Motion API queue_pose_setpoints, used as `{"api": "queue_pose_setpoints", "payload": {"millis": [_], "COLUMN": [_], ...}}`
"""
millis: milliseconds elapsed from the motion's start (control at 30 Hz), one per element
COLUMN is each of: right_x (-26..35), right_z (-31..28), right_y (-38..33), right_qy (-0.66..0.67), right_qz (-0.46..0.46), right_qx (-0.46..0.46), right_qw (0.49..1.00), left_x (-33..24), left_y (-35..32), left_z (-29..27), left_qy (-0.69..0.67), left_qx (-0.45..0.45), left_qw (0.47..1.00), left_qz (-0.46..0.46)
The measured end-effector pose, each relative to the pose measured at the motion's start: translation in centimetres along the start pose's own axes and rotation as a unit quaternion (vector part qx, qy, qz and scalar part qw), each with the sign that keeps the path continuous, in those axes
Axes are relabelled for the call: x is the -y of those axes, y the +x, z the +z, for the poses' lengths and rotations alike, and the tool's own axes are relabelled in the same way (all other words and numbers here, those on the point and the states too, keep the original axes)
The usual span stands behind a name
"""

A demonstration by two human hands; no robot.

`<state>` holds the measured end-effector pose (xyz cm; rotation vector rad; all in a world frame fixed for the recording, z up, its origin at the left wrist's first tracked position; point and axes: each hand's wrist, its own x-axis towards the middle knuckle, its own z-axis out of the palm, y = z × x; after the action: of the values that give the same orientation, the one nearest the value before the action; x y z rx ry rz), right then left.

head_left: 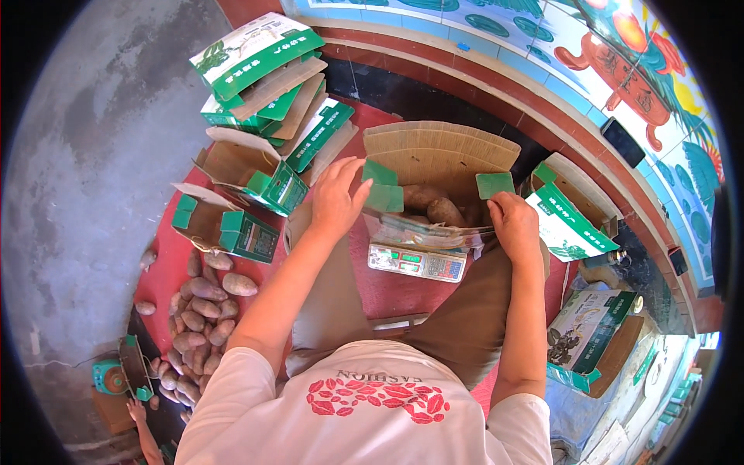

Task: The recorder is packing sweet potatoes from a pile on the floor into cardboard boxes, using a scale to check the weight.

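Brown cardboard carton with green flaps; purplish-brown sweet potatoes on red mat; green-and-white boxes; white shirt with red leaf pattern; blue, orange, green painted wall.
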<state>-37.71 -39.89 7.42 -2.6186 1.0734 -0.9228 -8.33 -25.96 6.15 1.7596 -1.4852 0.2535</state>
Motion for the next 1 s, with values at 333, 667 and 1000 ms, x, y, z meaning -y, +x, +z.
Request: {"api": "queue_pose_setpoints", "payload": {"millis": [333, 667, 1000], "right_x": [0.7, -0.2, 2.2], "right_z": [-0.2, -3.0, -4.0], "right_y": [-0.4, -1.0, -1.2], "right_qy": [-0.084, -0.053, 0.061], "right_qz": [-0.019, 0.038, 0.028], "right_qx": [-0.049, -0.128, -0.175], "right_qw": [0.995, 0.99, 0.982], "left_x": [1.5, 2.1, 1.5], "left_y": [-0.4, -1.0, -1.0], "left_z": [-1.7, -1.7, -1.8], "left_qy": [-0.019, -0.033, -0.034], "left_qx": [-0.065, -0.106, -0.077], "left_qw": [0.997, 0.992, 0.993], "left_qz": [0.044, 0.065, 0.078]}}
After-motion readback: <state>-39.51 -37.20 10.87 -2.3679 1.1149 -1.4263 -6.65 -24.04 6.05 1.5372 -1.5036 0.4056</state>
